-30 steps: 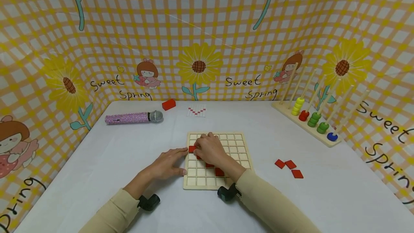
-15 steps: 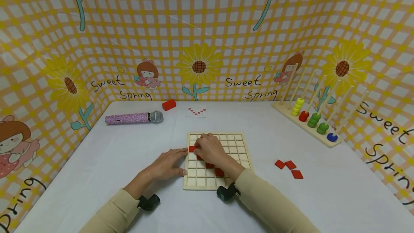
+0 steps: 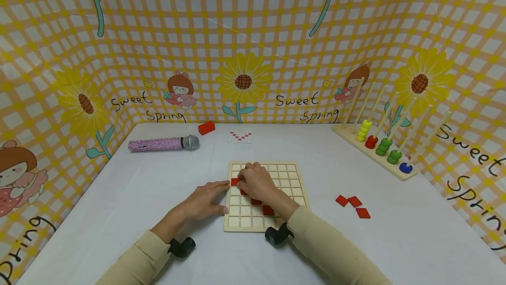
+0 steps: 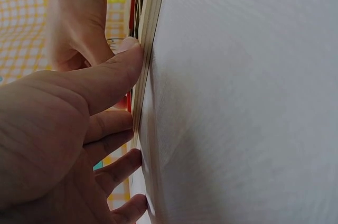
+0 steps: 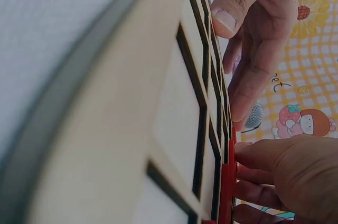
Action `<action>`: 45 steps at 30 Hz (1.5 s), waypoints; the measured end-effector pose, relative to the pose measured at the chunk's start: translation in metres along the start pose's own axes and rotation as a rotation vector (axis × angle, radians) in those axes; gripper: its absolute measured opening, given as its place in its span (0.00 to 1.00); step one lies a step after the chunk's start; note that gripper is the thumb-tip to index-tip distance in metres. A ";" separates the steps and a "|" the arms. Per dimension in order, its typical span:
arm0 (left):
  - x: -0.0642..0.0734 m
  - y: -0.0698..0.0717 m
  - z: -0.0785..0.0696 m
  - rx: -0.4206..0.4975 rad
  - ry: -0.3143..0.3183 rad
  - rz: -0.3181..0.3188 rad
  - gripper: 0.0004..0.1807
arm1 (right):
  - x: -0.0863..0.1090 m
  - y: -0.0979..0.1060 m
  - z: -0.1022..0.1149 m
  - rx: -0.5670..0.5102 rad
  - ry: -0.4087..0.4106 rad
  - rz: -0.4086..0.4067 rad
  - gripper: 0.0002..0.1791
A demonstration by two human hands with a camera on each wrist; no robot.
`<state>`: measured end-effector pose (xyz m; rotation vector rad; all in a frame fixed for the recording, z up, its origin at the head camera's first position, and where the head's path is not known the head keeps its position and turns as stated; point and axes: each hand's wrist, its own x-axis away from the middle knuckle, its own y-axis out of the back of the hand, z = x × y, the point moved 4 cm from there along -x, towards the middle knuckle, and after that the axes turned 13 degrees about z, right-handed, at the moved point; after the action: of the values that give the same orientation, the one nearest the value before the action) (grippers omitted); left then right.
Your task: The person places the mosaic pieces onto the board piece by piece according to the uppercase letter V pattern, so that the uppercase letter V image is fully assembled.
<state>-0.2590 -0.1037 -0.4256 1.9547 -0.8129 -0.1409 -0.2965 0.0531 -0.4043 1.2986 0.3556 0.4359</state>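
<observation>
A square wooden grid board (image 3: 235,222) lies on the table, with red square tiles (image 3: 268,210) set in a diagonal of its cells. My right hand (image 3: 258,185) reaches over the board's left part, thumb and curled fingertips on a red tile (image 5: 228,182) among those in the grid; the hand partly covers these tiles. At the board's left side my left hand (image 3: 203,199) has its fingers extended, with thumb and fingertips touching the wooden edge, also seen in the left wrist view. Three loose red tiles (image 3: 363,213) lie to the right of the board.
A small card (image 3: 240,135) with a red V pattern lies behind the board. To its left are a red block (image 3: 206,128) and a glittery pink microphone (image 3: 162,144). A wooden bead counter (image 3: 375,153) with upright pegs stands at the back right.
</observation>
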 end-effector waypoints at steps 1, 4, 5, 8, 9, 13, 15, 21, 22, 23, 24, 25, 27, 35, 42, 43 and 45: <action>0.000 0.000 0.000 -0.001 0.000 0.000 0.39 | 0.000 0.000 0.000 -0.001 0.001 0.000 0.12; 0.000 0.000 0.000 -0.004 0.002 0.000 0.39 | 0.001 0.000 0.000 0.001 0.005 -0.006 0.12; 0.000 0.001 0.000 -0.005 0.001 -0.001 0.39 | 0.001 0.001 0.001 0.006 0.005 -0.008 0.12; 0.000 0.001 0.000 -0.004 0.002 0.000 0.39 | 0.003 0.002 0.002 0.020 0.003 -0.019 0.13; 0.000 0.001 0.001 -0.004 0.000 0.000 0.38 | 0.003 0.003 0.002 0.022 0.001 -0.021 0.13; -0.001 0.001 0.001 -0.009 -0.010 -0.003 0.38 | 0.007 0.006 0.002 0.010 -0.011 -0.027 0.13; -0.001 0.001 0.001 -0.011 -0.017 -0.003 0.37 | 0.009 0.008 0.001 -0.008 -0.014 -0.023 0.13; -0.001 0.001 0.002 -0.004 -0.020 -0.008 0.37 | 0.022 0.019 -0.002 -0.084 -0.022 -0.019 0.14; -0.001 0.001 0.002 -0.002 -0.020 -0.009 0.37 | 0.025 0.021 -0.003 -0.092 -0.023 -0.024 0.15; -0.001 0.001 0.002 -0.001 -0.020 -0.010 0.37 | 0.027 0.023 -0.005 -0.099 -0.026 -0.028 0.15; -0.001 0.001 0.002 0.000 -0.019 -0.010 0.37 | 0.029 0.024 -0.006 -0.101 -0.028 -0.033 0.15; -0.001 0.001 0.002 0.002 -0.017 -0.010 0.37 | 0.032 0.026 -0.008 -0.099 -0.026 -0.038 0.15; -0.001 0.000 0.002 0.006 -0.014 -0.010 0.38 | 0.037 0.029 -0.012 -0.093 -0.023 -0.049 0.15; 0.001 0.001 0.000 0.011 -0.011 -0.014 0.38 | 0.063 0.036 -0.036 -0.108 -0.019 -0.079 0.16; 0.002 0.001 -0.001 0.005 -0.011 -0.008 0.38 | 0.090 0.040 -0.068 -0.120 -0.048 -0.107 0.16; 0.002 0.001 -0.001 0.005 -0.010 -0.007 0.38 | 0.093 0.041 -0.073 -0.118 -0.057 -0.107 0.16; 0.002 0.001 -0.001 0.005 -0.009 -0.005 0.38 | 0.101 0.042 -0.082 -0.121 -0.077 -0.102 0.16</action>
<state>-0.2575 -0.1045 -0.4238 1.9620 -0.8149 -0.1514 -0.2533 0.1817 -0.3837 1.1707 0.3239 0.3156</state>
